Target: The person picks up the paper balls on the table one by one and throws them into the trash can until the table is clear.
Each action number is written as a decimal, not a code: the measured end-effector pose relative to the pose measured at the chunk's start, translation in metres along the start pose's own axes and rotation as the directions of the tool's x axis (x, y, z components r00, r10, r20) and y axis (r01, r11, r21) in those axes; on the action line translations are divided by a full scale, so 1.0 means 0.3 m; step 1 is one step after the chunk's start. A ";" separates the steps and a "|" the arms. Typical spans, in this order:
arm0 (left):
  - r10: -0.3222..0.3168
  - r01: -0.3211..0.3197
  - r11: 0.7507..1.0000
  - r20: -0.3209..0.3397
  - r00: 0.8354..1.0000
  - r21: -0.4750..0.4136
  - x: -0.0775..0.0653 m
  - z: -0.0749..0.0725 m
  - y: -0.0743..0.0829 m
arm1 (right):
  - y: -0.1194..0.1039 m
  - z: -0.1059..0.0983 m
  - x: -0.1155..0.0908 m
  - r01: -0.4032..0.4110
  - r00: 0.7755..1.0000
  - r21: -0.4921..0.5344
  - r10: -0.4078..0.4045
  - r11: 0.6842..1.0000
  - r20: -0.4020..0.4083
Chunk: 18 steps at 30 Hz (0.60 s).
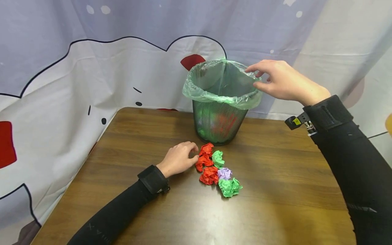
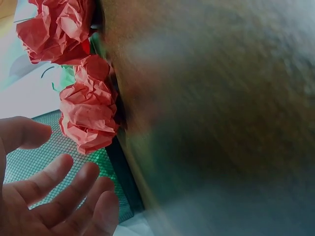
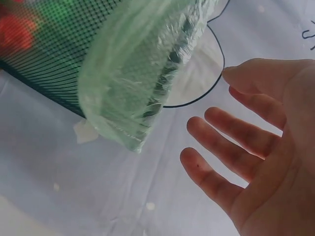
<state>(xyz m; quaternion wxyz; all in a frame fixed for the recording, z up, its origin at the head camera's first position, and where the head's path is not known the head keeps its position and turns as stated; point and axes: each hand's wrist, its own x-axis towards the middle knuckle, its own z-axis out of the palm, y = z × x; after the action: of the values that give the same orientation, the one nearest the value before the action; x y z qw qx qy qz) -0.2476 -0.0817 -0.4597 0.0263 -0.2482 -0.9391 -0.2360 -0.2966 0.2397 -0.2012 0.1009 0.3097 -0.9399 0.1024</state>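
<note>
Crumpled paper balls lie in a cluster on the table: several red ones [image 1: 209,175], two green ones [image 1: 229,187] and a purple one [image 1: 225,173]. Just left of the red balls is my left hand [image 1: 179,158], fingers loosely bent and nothing in its grasp. The left wrist view shows a gap between its fingers and the nearest red ball [image 2: 88,118]. My right hand [image 1: 283,81] hovers by the right rim of a mesh wastebasket [image 1: 220,122] lined with a green plastic bag [image 1: 211,97]. Its fingers are spread and hold nothing in the right wrist view.
The wastebasket stands at the back of the wooden table [image 1: 275,177], behind the paper balls. Red and green shapes show through its mesh. A patterned curtain [image 1: 122,75] hangs behind the table. Both wrists wear black bands.
</note>
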 end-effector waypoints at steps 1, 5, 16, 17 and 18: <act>0.002 -0.002 1.000 0.000 1.000 -0.001 0.000 0.000 0.001 | -0.001 0.002 -0.015 0.007 1.000 -0.001 -0.007 1.000 -0.012; 0.006 -0.006 1.000 0.003 1.000 -0.006 0.002 0.002 0.006 | -0.003 0.012 -0.076 0.037 0.997 0.001 -0.037 0.999 -0.062; -0.006 0.007 1.000 0.018 1.000 -0.023 0.007 0.010 0.012 | -0.011 0.039 -0.213 0.069 0.981 -0.011 -0.070 0.998 -0.179; -0.006 0.007 1.000 0.017 1.000 -0.024 0.007 0.009 0.013 | -0.011 0.043 -0.224 0.069 0.980 -0.010 -0.070 0.998 -0.186; -0.005 0.005 1.000 0.014 1.000 -0.024 0.006 0.009 0.014 | -0.010 0.047 -0.236 0.068 0.979 -0.011 -0.069 0.998 -0.190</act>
<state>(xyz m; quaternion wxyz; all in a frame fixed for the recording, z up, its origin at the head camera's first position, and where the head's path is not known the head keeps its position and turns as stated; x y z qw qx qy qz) -0.2468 -0.0764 -0.4599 0.0161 -0.2480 -0.9370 -0.2457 -0.2410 0.2735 -0.2324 0.1945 0.3306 -0.9148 0.1262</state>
